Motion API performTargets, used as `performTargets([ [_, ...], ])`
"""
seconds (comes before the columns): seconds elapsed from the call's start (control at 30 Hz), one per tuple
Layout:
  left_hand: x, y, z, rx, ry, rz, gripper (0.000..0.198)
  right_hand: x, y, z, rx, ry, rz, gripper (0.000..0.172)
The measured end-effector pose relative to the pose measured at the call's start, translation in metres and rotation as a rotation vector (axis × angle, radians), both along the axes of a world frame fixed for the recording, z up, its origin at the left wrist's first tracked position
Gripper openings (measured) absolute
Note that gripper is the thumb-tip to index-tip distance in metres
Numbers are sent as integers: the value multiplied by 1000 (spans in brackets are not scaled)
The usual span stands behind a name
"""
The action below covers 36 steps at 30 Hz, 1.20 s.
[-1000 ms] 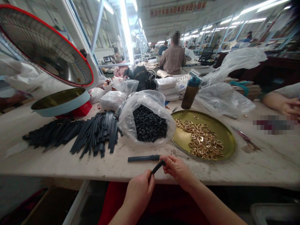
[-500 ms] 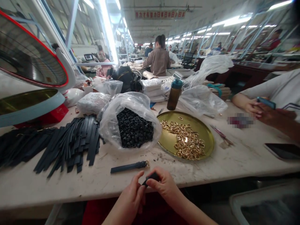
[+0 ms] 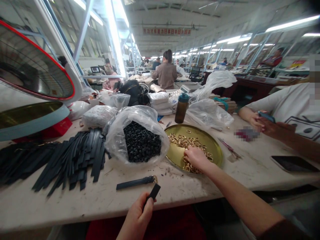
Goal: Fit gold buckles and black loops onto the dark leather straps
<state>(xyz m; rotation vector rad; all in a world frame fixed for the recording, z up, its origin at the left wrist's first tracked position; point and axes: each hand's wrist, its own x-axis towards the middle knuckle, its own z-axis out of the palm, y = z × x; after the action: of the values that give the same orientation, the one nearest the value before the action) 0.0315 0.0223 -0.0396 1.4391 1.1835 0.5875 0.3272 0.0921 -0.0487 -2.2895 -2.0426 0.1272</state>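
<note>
Through the head camera I am holding a dark strip (image 3: pixel 155 191) in my left hand (image 3: pixel 138 213), thumb and fingers clamped on it. I am leaving its upper end sticking out past the thumb, probably so that this end is staying exposed. The strip is pointing up and to the right, above the near edge of the table (image 3: pixel 100 206). My right hand (image 3: pixel 196 157) is resting among the gold buckles (image 3: pixel 178 140), fingers bent downward; the fingertips are hiding in the pile, so I cannot tell whether they are pinching one.

The buckles are lying loose on a round tray (image 3: pixel 217 154), whose raised rim is likely keeping them from scattering. Left of it a plastic bag (image 3: pixel 143 115) is standing with its mouth facing the near side, seemingly for easy picking of the black loops (image 3: pixel 142 143) inside. Farther left, dark strips (image 3: pixel 77 158) are lying fanned, their ends showing toward the near edge.

A strap with a buckle (image 3: pixel 135 182) is lying just beyond the held strip, so that is the closest thing my left hand could be knocking. My right forearm is crossing the near edge, with tabletop running along both its sides. Scissors (image 3: pixel 230 149) are lying right of the tray, and a bottle (image 3: pixel 181 110) is standing behind it.
</note>
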Motion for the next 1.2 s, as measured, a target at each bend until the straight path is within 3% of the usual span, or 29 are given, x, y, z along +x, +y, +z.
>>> performTargets([
  [0.23, -5, -11, -3, -21, -14, -28, 36, 6, 4, -4, -28, -26, 46, 18],
  [0.4, 4, -7, -3, -74, -106, -14, 39, 2, -8, 15, 92, 90, 41, 15],
  [0.53, 26, 4, 11, -167, -246, 24, 39, -41, -35, 31, 191, 256, 126, 19],
  [0.6, 34, 8, 18, -267, -348, 27, 40, -70, -53, 34, 295, 446, 211, 18],
  [0.7, 38, 12, 21, -477, -516, 42, 38, -103, -77, 29, 386, 617, 352, 16],
  [0.8, 33, 11, 18, -583, -549, 74, 34, -117, -90, 18, 342, 761, 435, 15],
  [0.93, 29, 11, 17, -500, -396, 22, 33, -121, -91, 4, 178, 1148, 243, 8],
  [1.07, 28, 12, 13, -295, -270, -10, 38, -120, -86, -1, -1, 1541, 22, 24],
  [1.2, 20, 9, 5, -183, -167, -24, 40, -121, -83, -3, 5, 1827, -207, 29],
])
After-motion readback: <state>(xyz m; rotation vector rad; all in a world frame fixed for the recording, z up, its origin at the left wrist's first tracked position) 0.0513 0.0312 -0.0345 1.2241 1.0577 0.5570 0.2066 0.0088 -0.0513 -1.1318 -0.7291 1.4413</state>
